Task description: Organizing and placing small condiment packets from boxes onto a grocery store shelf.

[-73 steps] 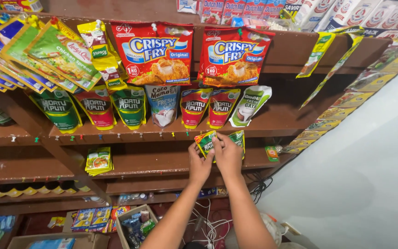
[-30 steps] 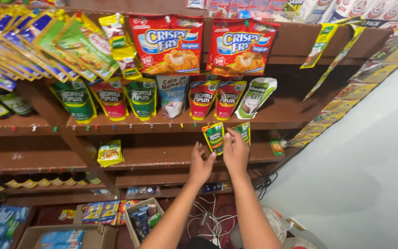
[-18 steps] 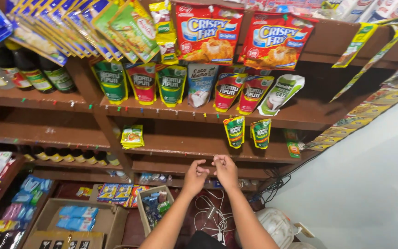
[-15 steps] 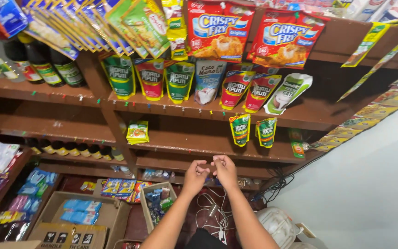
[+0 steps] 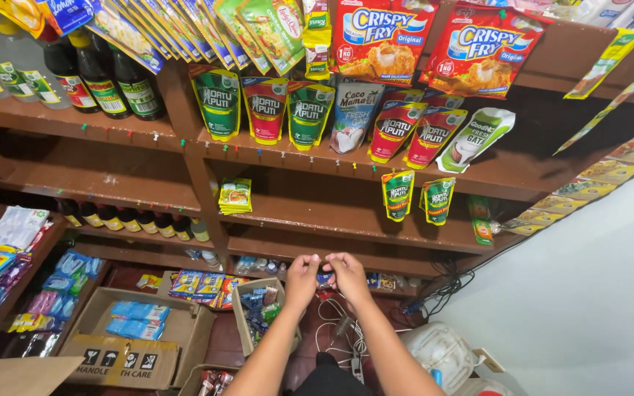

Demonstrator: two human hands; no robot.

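Both hands (image 5: 326, 275) meet (fingertips touching) below green sachets (image 5: 417, 195).

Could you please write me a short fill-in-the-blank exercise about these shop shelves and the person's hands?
1. The left hand and the right hand are held ____ in front of the shelves.
2. The two small green sachets hang ____ both hands.
3. The dark bottles stand on the shelf at the upper ____.
4. The open cardboard box of packets sits on the ____.

Missing words: together; above; left; floor
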